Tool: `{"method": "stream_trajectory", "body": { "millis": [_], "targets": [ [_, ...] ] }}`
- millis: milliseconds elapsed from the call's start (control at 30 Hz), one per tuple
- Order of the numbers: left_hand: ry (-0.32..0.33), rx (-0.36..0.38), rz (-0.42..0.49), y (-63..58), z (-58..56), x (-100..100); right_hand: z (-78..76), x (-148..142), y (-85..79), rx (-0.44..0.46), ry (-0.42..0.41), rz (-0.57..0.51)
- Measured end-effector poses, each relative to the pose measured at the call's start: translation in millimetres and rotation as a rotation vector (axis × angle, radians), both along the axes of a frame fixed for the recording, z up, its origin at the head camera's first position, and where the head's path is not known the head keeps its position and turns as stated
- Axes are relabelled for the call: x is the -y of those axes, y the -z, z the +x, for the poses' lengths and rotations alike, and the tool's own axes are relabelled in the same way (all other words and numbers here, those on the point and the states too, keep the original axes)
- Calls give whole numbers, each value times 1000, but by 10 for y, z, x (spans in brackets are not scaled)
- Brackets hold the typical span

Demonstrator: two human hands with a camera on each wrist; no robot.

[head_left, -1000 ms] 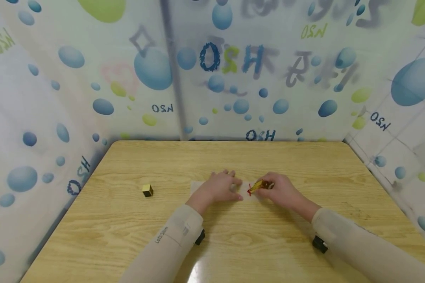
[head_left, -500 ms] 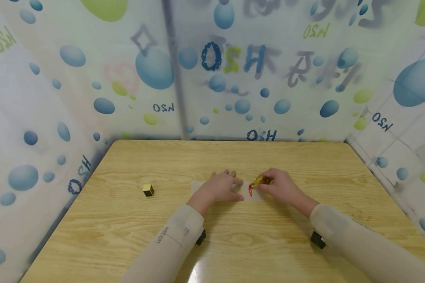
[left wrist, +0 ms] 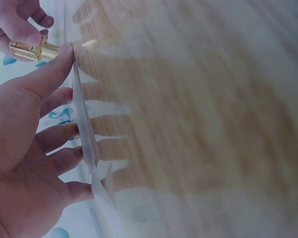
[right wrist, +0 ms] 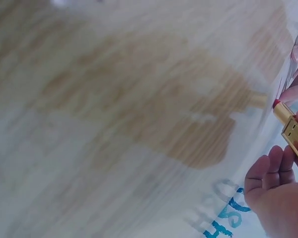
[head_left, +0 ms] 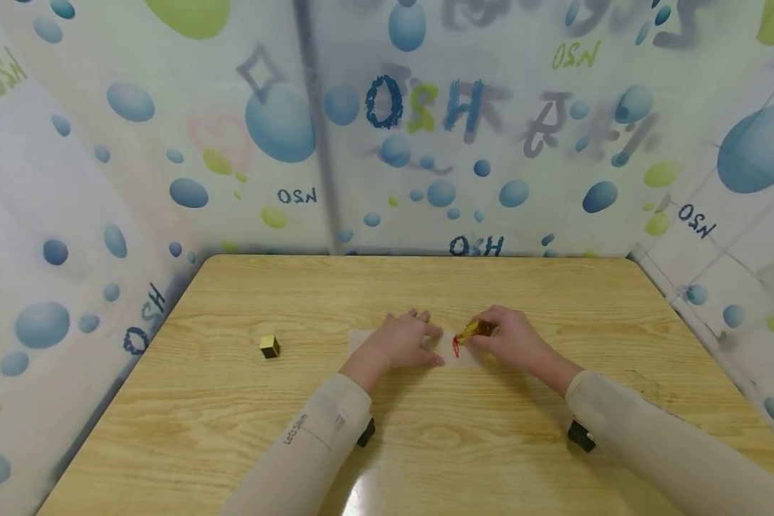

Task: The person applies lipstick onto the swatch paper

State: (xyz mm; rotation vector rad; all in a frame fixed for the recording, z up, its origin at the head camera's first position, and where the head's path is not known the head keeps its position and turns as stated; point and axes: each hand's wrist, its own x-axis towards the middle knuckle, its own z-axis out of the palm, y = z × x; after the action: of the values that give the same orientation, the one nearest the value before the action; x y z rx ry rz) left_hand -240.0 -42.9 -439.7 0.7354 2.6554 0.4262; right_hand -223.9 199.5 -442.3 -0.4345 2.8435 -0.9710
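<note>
My right hand (head_left: 511,342) grips a gold lipstick (head_left: 475,330), its red tip (right wrist: 276,103) down at a white sheet of paper (head_left: 359,338) on the table. A red mark (head_left: 456,347) shows on the sheet just below the tip. With fingers spread, my left hand (head_left: 401,341) presses the sheet flat, left of the lipstick; it covers much of the paper. The left wrist view shows the fingertips and thumb (left wrist: 59,69) touching the sheet, seen nearly edge-on. A gold cube-shaped cap (head_left: 269,347) with a dark front face stands farther left, apart from both hands.
The wood-grain table (head_left: 464,459) has a glossy, reflecting top. A wall covering (head_left: 355,165) with blue and green dots and lettering borders its back and sides. A small black device (head_left: 581,436) sits under the right sleeve.
The right hand has shifted slightly away toward the back of the table, with the lipstick. The red mark is now plainer in view. The left hand has stayed put.
</note>
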Motion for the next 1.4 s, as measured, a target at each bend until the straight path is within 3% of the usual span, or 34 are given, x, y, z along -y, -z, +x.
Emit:
{"method": "stream_trajectory", "body": {
  "millis": [467,667,867,1400],
  "targets": [
    [-1,-3,-9,2,-3,-7,172,7,-25,-33,-55,-19],
    [2,1,-6,5,-8,-6,264,4,-39,15,-48,-22],
    [7,2,-6,4,-6,-3,318,3,-56,6,-70,-42],
    [31,7,30,-37,-19,56,274,-118,-219,-25,43,-80]
  ]
}}
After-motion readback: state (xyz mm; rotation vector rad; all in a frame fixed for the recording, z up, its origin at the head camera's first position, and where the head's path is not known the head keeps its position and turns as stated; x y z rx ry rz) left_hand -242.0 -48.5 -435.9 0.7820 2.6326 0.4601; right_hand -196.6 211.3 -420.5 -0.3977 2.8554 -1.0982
